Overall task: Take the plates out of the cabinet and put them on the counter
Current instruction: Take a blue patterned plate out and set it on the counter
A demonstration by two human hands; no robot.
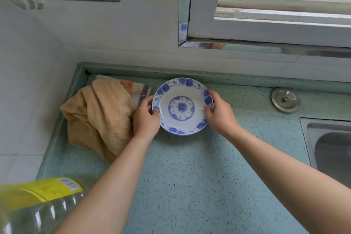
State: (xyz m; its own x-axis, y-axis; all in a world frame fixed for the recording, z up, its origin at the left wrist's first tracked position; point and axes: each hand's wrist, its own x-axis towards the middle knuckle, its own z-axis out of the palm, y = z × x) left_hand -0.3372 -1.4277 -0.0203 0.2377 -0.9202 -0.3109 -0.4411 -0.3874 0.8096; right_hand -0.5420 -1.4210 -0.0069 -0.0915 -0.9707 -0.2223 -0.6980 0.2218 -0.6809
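A white plate with blue flower patterns on its rim and centre is at the back of the pale green speckled counter. Whether it rests on the counter or hovers just above it I cannot tell. My left hand grips its left rim, thumb over the edge. On the opposite rim my right hand holds it the same way. The cabinet is out of view.
A crumpled orange towel lies just left of the plate, touching my left hand. A large oil bottle with a yellow label stands at the near left. A steel sink is at the right, with a round metal cap behind it.
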